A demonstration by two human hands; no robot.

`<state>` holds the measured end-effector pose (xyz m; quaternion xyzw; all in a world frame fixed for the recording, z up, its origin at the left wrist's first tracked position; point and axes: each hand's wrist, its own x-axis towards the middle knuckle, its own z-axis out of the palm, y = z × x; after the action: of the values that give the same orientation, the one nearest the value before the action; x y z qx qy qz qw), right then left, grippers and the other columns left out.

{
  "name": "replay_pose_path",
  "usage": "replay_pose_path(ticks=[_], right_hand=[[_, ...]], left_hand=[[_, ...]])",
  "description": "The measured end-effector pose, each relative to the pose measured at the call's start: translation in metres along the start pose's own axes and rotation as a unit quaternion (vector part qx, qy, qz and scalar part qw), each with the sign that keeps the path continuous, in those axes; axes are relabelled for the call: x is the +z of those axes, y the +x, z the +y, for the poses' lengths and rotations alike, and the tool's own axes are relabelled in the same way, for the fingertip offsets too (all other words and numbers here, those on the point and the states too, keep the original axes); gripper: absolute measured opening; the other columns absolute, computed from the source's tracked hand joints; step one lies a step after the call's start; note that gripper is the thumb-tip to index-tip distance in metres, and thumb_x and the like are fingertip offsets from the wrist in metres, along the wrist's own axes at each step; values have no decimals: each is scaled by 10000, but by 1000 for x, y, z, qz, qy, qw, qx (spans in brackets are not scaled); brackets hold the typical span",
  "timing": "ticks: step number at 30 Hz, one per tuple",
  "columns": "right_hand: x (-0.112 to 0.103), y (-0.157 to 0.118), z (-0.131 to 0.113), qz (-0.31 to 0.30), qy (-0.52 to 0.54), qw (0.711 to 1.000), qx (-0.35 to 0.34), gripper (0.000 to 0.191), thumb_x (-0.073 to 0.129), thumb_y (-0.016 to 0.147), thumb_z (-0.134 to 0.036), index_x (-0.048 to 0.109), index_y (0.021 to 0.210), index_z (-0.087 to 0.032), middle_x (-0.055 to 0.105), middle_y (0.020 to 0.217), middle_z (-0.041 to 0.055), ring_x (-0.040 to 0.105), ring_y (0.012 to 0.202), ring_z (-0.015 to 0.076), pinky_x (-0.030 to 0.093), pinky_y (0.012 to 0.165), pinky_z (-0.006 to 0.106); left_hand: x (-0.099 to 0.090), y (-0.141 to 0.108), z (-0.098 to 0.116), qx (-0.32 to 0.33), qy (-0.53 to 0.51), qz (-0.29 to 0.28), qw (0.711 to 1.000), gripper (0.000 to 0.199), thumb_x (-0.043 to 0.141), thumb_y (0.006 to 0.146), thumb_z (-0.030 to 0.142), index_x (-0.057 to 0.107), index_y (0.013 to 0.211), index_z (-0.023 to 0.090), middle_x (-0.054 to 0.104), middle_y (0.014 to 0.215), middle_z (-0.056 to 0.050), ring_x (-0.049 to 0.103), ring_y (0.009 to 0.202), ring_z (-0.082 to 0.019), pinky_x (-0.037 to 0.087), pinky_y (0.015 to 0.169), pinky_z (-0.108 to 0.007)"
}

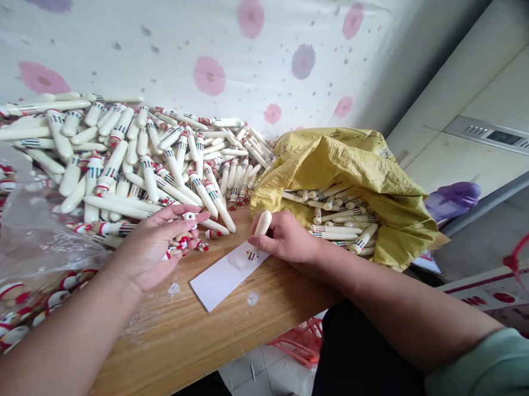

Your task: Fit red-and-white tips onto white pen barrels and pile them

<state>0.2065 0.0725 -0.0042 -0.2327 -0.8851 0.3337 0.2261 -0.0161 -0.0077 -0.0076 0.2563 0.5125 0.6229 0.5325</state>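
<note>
My left hand is half curled, palm up, around several small red, white and tan figure pen toppers, with one white piece held between thumb and fingers. My right hand grips a cream multicolour pen, its rounded end pointing up and its coloured sliders showing low by the card. Under that pen lies a white card with a clear, shiny patch on it. Beyond the left hand spreads a large heap of cream pens, many with red-and-white figure tops.
To the right, a yellow woven bag lies open with more cream pens inside. A clear plastic bag of figure toppers covers the left of the wooden table. Below the table edge is a red plastic basket.
</note>
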Motion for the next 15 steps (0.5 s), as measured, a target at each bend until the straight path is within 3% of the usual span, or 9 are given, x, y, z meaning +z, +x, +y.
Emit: replay_pose_path(ticks=[2, 5, 10, 13, 15], right_hand=[[-2, 1, 0, 13, 35, 999, 20, 207, 599, 814, -314, 607, 707, -137, 588, 656, 17, 511, 586, 108, 402, 551, 231], [-6, 1, 1, 84, 134, 985, 65, 214, 640, 773, -336, 592, 693, -142, 553, 602, -8, 488, 535, 93, 386, 504, 217], [-12, 1, 5, 194, 361, 905, 111, 242, 668, 718, -344, 537, 622, -165, 492, 465, -40, 408, 373, 70, 282, 351, 195], [-10, -1, 1, 214, 451, 855, 139, 245, 682, 675, -345, 524, 607, -170, 486, 419, -41, 394, 340, 69, 271, 328, 188], [-8, -2, -5, 217, 486, 834, 145, 256, 694, 664, -357, 525, 621, -170, 510, 418, -32, 406, 336, 69, 294, 330, 181]], left_hand=[[0, 0, -2, 6, 7, -21, 1000, 278, 710, 667, 101, 664, 935, 157, 729, 890, -104, 599, 627, -123, 475, 520, -208], [-1, -1, -4, 34, 35, -39, 998, 307, 717, 693, 159, 640, 989, 166, 710, 829, -68, 593, 620, -129, 479, 533, -228], [1, -3, -7, 24, 130, -85, 988, 233, 687, 753, 308, 622, 902, 142, 678, 828, -53, 568, 603, -117, 448, 531, -232], [4, -5, -12, 38, 222, -92, 970, 265, 628, 787, 412, 595, 801, 150, 619, 672, -5, 496, 512, -93, 381, 480, -217], [6, -7, -15, 54, 317, -106, 941, 335, 591, 785, 491, 550, 701, 169, 552, 557, 24, 454, 445, -97, 344, 444, -227]])
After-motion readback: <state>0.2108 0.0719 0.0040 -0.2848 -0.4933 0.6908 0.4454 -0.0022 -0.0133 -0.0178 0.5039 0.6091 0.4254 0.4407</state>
